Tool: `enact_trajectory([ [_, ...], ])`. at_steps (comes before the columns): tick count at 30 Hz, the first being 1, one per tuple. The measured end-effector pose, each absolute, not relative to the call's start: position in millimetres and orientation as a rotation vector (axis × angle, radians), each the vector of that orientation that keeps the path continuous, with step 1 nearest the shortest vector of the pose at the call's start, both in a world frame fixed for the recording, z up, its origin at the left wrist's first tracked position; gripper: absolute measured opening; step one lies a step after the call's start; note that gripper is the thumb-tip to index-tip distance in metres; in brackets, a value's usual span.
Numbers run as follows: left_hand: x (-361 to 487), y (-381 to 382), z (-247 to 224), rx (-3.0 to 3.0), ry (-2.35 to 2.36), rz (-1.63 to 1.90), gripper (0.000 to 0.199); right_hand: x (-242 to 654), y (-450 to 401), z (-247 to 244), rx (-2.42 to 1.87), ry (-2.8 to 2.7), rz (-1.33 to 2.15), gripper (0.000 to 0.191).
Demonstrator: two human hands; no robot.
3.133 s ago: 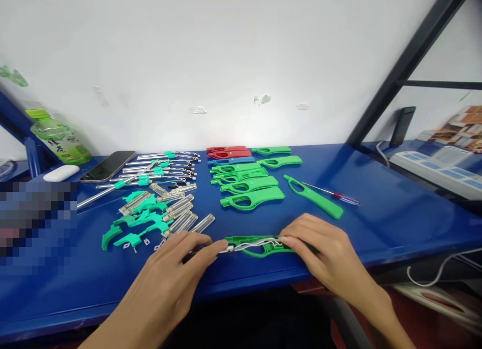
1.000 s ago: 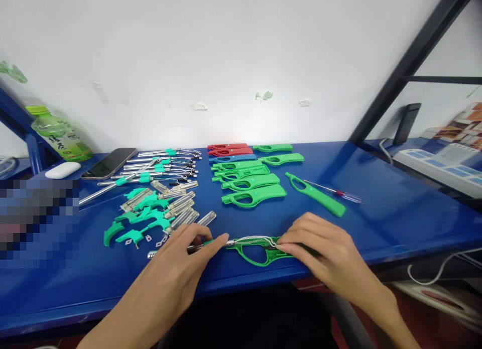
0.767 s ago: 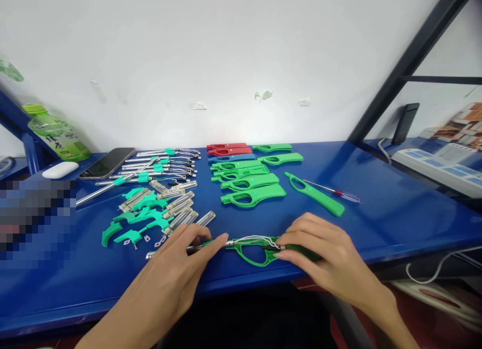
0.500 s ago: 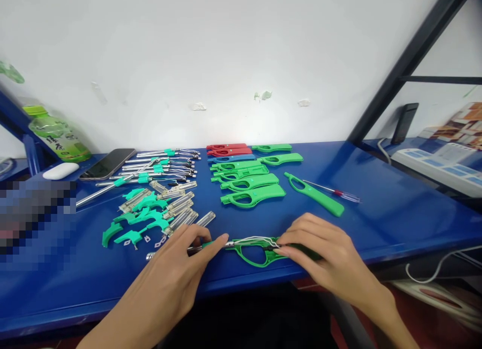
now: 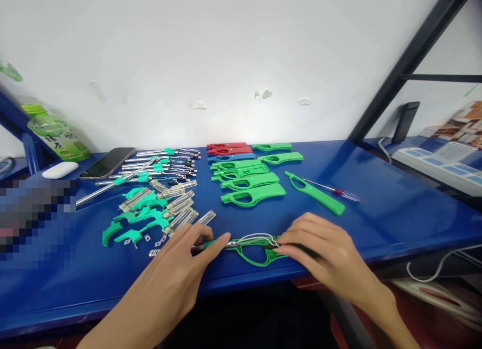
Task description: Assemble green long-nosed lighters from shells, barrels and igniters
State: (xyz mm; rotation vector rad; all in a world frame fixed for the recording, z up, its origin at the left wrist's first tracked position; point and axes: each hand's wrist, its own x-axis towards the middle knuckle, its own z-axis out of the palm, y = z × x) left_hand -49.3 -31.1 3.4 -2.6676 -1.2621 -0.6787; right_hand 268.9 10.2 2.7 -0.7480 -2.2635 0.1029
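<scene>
Near the front edge of the blue table lies a green lighter shell [image 5: 256,262], its inside facing up. My left hand [image 5: 184,268] is closed on a metal lighter tube [image 5: 154,252], with thumb and index finger near the shell's left end. White wires [image 5: 256,236] run from the tube across the shell to the right. My right hand [image 5: 324,253] pinches at the wire ends and a small dark part over the shell's handle; its fingertips partly hide that part. Beyond my hands, several green shells [image 5: 263,192] lie in a column, with red ones [image 5: 235,150] at the back.
Left are metal tubes with wires [image 5: 131,167], clear fuel tanks [image 5: 184,203], teal triggers [image 5: 113,232], a phone [image 5: 109,163], a white mouse [image 5: 60,169] and a bottle [image 5: 56,135]. Right are a green shell [image 5: 320,197] and a screwdriver [image 5: 339,192].
My left hand has shifted very slightly to the right with the tube. My right hand stays in nearly the same place.
</scene>
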Motion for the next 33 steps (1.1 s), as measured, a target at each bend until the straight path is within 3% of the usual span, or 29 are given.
enact_trajectory([
  [9, -53, -35, 2, -2.696, -1.378, -0.599, 0.063, 270, 10, 1, -0.756, -2.265, 0.135, 0.011],
  [18, -42, -41, 6, -2.588, -1.495, -0.735, 0.049, 269, 10, 1, -0.751, -2.246, 0.134, 0.012],
  [25, -91, -42, 37, -2.209, -1.505, -0.892, 0.018, 271, 10, -2, -0.738, -2.259, 0.112, 0.011],
  [33, -150, -41, 42, -2.091, -1.656, -0.631, 0.031, 271, 11, -3, -0.744, -2.263, 0.095, 0.011],
])
